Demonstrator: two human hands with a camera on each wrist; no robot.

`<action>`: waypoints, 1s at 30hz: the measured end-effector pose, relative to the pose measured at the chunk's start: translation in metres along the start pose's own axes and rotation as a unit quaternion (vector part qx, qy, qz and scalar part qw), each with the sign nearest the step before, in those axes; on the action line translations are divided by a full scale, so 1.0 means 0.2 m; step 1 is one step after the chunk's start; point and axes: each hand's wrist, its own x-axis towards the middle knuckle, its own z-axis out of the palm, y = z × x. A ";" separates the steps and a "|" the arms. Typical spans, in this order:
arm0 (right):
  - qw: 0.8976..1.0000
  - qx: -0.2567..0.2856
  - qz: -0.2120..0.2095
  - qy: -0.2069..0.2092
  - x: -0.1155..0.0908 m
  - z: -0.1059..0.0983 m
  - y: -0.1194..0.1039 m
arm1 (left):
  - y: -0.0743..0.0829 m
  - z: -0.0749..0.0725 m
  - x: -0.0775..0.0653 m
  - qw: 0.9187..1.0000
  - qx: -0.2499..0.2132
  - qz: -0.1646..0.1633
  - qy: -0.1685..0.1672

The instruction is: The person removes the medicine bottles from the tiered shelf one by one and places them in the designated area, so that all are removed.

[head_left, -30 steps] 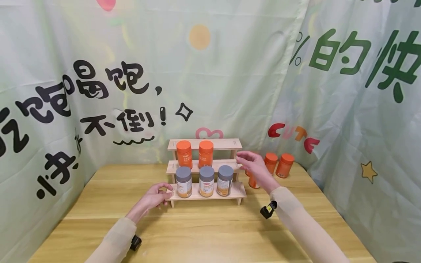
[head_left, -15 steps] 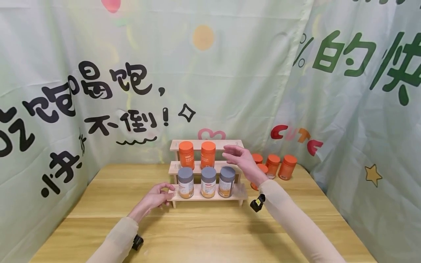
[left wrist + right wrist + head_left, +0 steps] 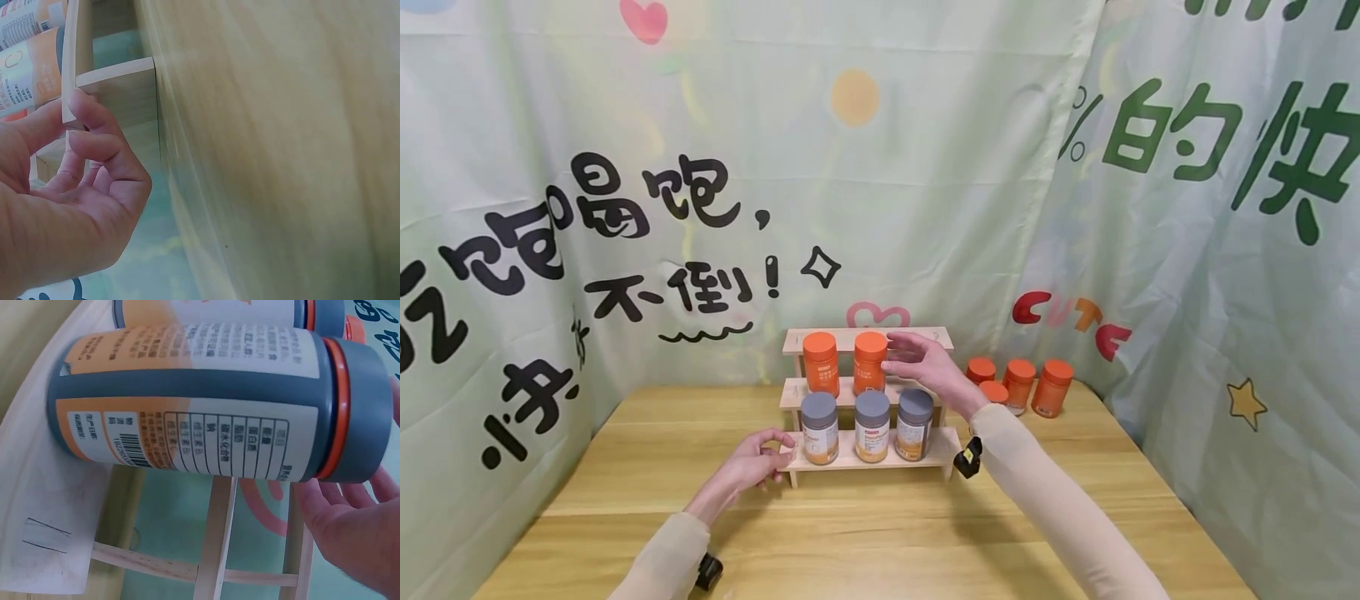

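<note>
A small three-tier wooden display stand (image 3: pixel 865 464) holds two orange jars, the left one (image 3: pixel 821 364) and the right one (image 3: pixel 869 364), on its middle tier. Several grey-lidded jars (image 3: pixel 872 429) line the bottom tier, labels showing. My left hand (image 3: pixel 752 460) pinches the left end of the bottom shelf board (image 3: pixel 72 56), with thumb and finger at its corner in the left wrist view. My right hand (image 3: pixel 928 367) reaches over the stand, fingers loosely extended, fingertips right at the right orange jar's side. In the right wrist view a grey-lidded jar (image 3: pixel 200 412) hides part of that hand (image 3: pixel 356 519).
To the right of the stand, several more orange jars (image 3: pixel 1052 390) stand on the wooden table (image 3: pixel 850 533). A printed cloth backdrop (image 3: pixel 925 208) hangs close behind the stand and along both sides. The stand's top tier (image 3: pixel 917 337) rises behind the orange jars.
My right hand has moved left from the stand's right end to the right orange jar. The left hand keeps its place on the bottom shelf. The jars have not moved on the stand.
</note>
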 end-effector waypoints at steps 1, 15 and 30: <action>1.000 -0.002 0.001 -0.002 0.01 0.00 0.00 | 0.00 0.00 0.00 1.000 0.000 -0.001 0.000; 0.999 0.001 -0.016 -0.029 0.05 0.03 0.00 | 0.00 0.00 0.00 1.000 -0.005 0.002 -0.003; 0.998 -0.067 -0.021 -0.002 0.10 0.09 -0.02 | 0.00 0.00 -0.01 1.000 -0.005 0.001 -0.003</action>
